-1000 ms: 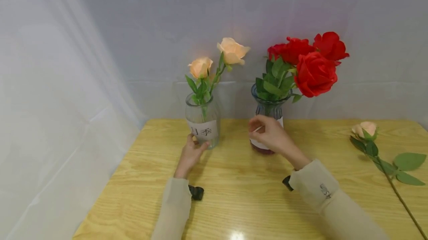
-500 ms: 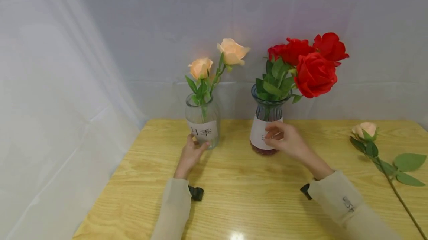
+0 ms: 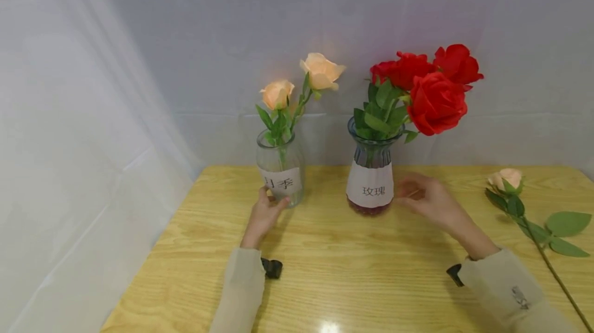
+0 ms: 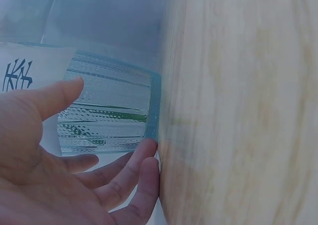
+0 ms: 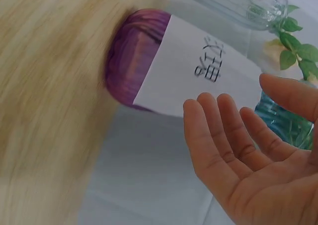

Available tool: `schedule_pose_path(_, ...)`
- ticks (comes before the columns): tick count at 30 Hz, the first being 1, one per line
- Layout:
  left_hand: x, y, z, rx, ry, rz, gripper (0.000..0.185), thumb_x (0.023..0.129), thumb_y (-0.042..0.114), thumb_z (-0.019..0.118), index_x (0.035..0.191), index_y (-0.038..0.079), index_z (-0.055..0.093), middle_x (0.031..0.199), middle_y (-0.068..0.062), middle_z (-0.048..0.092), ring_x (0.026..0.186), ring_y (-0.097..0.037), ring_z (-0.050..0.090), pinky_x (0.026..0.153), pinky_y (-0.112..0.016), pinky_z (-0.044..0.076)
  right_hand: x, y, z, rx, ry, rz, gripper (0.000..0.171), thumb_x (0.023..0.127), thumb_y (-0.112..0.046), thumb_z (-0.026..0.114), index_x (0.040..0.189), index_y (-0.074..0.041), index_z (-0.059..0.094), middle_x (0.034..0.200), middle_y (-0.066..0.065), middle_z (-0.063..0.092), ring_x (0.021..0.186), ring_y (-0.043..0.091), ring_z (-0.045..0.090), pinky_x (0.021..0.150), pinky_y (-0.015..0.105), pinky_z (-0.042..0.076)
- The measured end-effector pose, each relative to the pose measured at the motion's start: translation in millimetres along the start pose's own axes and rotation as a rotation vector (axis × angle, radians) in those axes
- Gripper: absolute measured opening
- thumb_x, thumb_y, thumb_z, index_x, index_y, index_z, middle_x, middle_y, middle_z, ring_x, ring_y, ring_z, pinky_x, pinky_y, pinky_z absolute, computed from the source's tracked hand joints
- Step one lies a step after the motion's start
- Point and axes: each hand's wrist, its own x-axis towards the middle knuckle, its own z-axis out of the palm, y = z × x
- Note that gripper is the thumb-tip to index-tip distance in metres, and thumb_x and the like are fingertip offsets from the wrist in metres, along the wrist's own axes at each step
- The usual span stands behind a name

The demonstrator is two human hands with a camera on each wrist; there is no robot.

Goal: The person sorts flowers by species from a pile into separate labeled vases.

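Note:
My left hand [image 3: 263, 219] holds the lower part of a clear glass vase [image 3: 278, 160], its thumb in front and the fingers around the far side. In the left wrist view the thumb lies across the ribbed vase [image 4: 109, 106] near its base. Two peach roses [image 3: 321, 71] stand in this vase. My right hand [image 3: 431, 201], fingers loosely bent and holding nothing, is just right of a blue-and-purple glass vase [image 3: 368, 186] with a white paper label. That vase bears several red roses [image 3: 438, 103]. In the right wrist view the labelled vase [image 5: 186, 68] shows beyond the fingertips.
Another peach rose [image 3: 506, 181] lies on the wooden table [image 3: 334, 266] at the right, its long stem running toward the front edge. A pale cloth backdrop [image 3: 223, 39] hangs behind the table and down its left side.
My right hand has moved rightward, from in front of the blue-and-purple vase to beside it, uncovering the label. My left hand and the vases have stayed nearly still.

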Motion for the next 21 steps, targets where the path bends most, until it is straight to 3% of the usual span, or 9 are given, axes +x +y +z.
schedule_pose_path(4,0.1,0.3,0.3,-0.002,-0.001,0.002,0.073,0.103,0.022,0.061,0.153,-0.011,0.019,0.138,-0.04,0.048,0.125,-0.05,0.053,0.097,-0.058,0.048,-8.2,9.3,-10.3,-0.001,-0.01,0.053,0.036,0.091,0.003,0.07,0.122,0.018,0.057,0.1,0.026,0.069,0.083,0.031,0.068,0.06,0.029,0.056)
schedule_pose_path(11,0.5,0.9,0.6,-0.002,0.001,-0.007,0.073,0.103,0.022,0.061,0.153,-0.01,0.019,0.139,-0.041,0.047,0.126,-0.05,0.052,0.098,-0.058,0.047,-24.5,25.3,-28.0,-0.026,-0.011,0.14,0.037,0.095,0.0,0.066,0.125,0.019,0.054,0.101,0.025,0.069,0.082,0.029,0.069,0.062,0.029,0.057)
schedule_pose_path(21,0.4,1.0,-0.2,0.007,-0.002,-0.009,0.074,0.103,0.023,0.061,0.154,-0.01,0.018,0.139,-0.041,0.047,0.126,-0.05,0.052,0.099,-0.058,0.047,-51.2,45.2,-47.7,-0.04,-0.009,0.261,0.04,0.099,-0.004,0.063,0.13,0.018,0.051,0.106,0.026,0.067,0.083,0.017,0.068,0.067,0.035,0.06)
